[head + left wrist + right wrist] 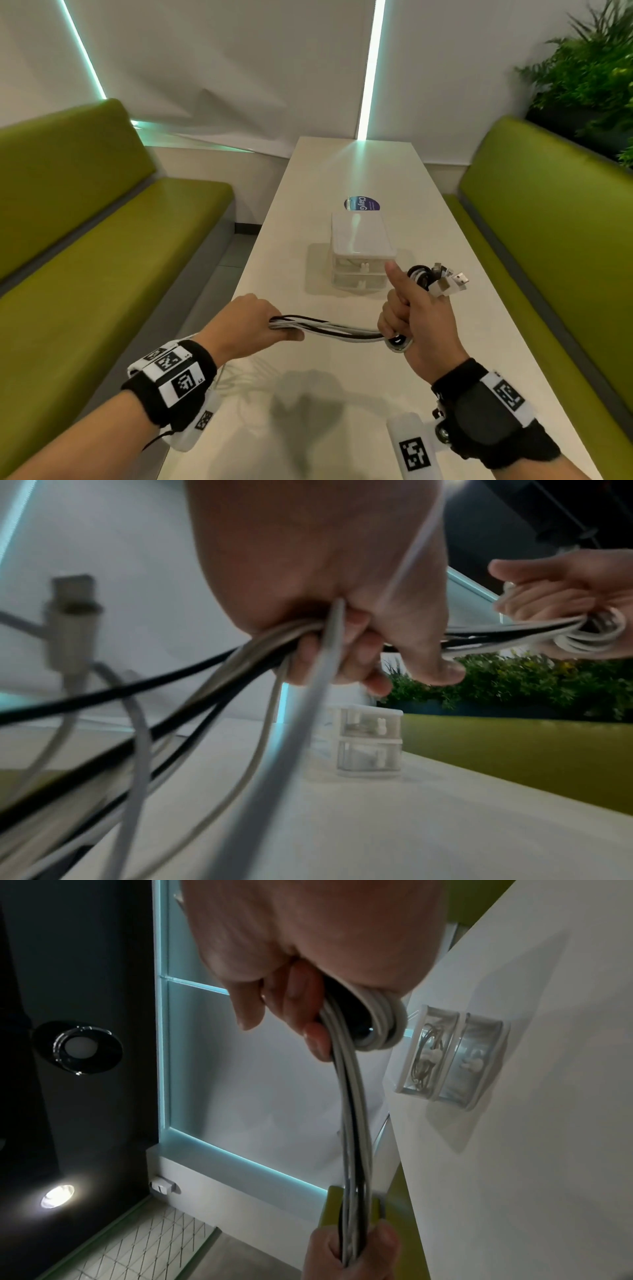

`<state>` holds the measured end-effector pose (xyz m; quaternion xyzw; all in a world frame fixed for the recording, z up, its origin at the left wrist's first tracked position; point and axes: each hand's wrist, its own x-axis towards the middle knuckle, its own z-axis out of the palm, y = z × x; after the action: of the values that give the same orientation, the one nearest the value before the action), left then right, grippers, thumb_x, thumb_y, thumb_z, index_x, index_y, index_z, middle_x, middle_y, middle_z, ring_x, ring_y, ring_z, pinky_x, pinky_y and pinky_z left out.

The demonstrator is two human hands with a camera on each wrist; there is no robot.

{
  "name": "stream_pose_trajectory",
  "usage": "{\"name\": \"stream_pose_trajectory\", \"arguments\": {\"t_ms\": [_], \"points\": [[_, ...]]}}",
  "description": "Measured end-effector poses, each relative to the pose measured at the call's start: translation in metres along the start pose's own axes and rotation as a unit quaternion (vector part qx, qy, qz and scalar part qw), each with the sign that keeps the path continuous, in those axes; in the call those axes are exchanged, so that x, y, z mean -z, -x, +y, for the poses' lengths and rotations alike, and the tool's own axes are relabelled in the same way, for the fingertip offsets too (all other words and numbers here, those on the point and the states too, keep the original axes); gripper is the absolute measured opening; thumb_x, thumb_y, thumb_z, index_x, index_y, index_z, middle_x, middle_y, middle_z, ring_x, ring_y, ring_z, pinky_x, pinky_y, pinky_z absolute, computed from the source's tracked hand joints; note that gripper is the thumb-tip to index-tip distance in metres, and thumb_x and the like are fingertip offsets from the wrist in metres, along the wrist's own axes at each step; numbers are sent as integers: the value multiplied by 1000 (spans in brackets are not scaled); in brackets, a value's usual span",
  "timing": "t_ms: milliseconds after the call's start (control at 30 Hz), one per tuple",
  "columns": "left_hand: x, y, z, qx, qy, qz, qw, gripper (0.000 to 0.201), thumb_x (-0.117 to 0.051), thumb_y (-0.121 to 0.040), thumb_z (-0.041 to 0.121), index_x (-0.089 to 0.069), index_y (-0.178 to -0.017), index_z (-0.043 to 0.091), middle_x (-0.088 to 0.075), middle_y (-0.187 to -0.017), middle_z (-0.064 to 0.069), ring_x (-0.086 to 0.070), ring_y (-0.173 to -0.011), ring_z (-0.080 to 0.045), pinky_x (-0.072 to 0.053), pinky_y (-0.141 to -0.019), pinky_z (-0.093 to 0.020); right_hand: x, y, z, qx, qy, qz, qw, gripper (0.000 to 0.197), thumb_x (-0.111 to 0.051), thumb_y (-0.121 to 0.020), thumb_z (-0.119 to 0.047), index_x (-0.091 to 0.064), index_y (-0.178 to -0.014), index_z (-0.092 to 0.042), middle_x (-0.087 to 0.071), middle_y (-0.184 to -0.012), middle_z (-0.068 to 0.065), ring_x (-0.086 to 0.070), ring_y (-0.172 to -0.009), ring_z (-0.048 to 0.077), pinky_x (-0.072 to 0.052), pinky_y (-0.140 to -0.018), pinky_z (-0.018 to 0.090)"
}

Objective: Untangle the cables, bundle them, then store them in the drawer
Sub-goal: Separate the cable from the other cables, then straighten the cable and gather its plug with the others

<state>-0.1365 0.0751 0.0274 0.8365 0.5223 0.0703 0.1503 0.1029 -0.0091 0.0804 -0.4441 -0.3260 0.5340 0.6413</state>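
Much of the cables (342, 330) is hard to follow: where they pass into the left hand (246, 323) the fist covers them, and below it the loose ends trail off the counter (294, 428) edge, blurred in the left wrist view, with one USB plug (70, 620) dangling. The left hand has its fingers curled tight round the white and black strands. The right hand (416, 318) grips the coiled part, fingers wrapped about the loops, thumb up, and a cluster of plugs (448, 282) sticks out past its knuckles. Between the two hands the strands run taut above the counter. Just beyond the right thumb stands a small clear drawer unit (359, 253), two drawers, both closed; the upper one holds some thin dark wire, the lower one's contents I cannot make out.
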Motion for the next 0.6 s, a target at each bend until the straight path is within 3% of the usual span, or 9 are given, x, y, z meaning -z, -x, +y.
{"name": "stream_pose_trajectory", "arguments": {"t_ms": [67,167,233,300,367,433,500,600], "points": [[5,-1,-1,8,-23,-5,1000,70,-52,-61,85,-67,-66,17,-57,-52,-3,-42,-43,-12,-28,-43,-19,2,-1,-3,10,-4,1,1000,53,-68,-86,-30,-29,-50,-20,-14,-49,3,-8,-48,22,-19,-47,34],[18,-9,-4,61,-50,-51,996,52,-67,-64,75,-70,-73,23,-63,-57,3,-51,-46,-8,-40,-47,-20,1,-2,-3,25,7,-2,1000,54,-68,-87,-31,-30,-50,-19,-15,-48,4,-10,-47,21,-25,-44,29],[27,-16,-6,81,-106,-36,990,53,-64,-66,77,-66,-71,24,-61,-56,6,-53,-47,-10,-43,-48,-22,-2,-3,-3,32,14,-9,999,54,-68,-87,-31,-31,-49,-19,-17,-47,3,-13,-45,20,-28,-44,28],[30,-21,-8,71,-181,15,981,57,-53,-67,83,-62,-68,26,-56,-55,6,-52,-50,-11,-38,-46,-24,-4,-5,-2,41,27,-15,999,52,-68,-86,-30,-34,-48,-20,-19,-46,3,-15,-45,19,-30,-45,29],[22,-24,-9,74,-153,-1,985,55,-53,-71,79,-67,-73,25,-63,-63,6,-59,-58,-13,-44,-52,-25,-4,-7,-1,52,43,-14,998,49,-69,-86,-28,-41,-46,-24,-21,-46,3,-17,-44,19,-31,-45,30],[6,-22,-9,74,-68,-68,993,44,-63,-76,67,-72,-80,24,-68,-74,5,-63,-70,-14,-46,-59,-25,0,-8,3,55,57,-6,997,45,-70,-85,-27,-46,-47,-26,-24,-46,3,-20,-44,18,-30,-45,30],[-8,-18,-10,35,-69,-106,991,40,-68,-75,62,-68,-84,23,-60,-85,2,-56,-82,-15,-39,-62,-26,6,-7,7,57,70,0,996,43,-72,-82,-28,-44,-50,-22,-25,-46,3,-21,-44,18,-29,-46,33],[-16,-8,-22,0,-59,-75,995,39,-75,-71,53,-63,-98,26,-44,-97,6,-43,-91,-13,-36,-70,-25,14,-6,10,64,99,12,993,46,-74,-80,-29,-38,-53,-20,-27,-46,3,-23,-44,18,-29,-47,34]]}}
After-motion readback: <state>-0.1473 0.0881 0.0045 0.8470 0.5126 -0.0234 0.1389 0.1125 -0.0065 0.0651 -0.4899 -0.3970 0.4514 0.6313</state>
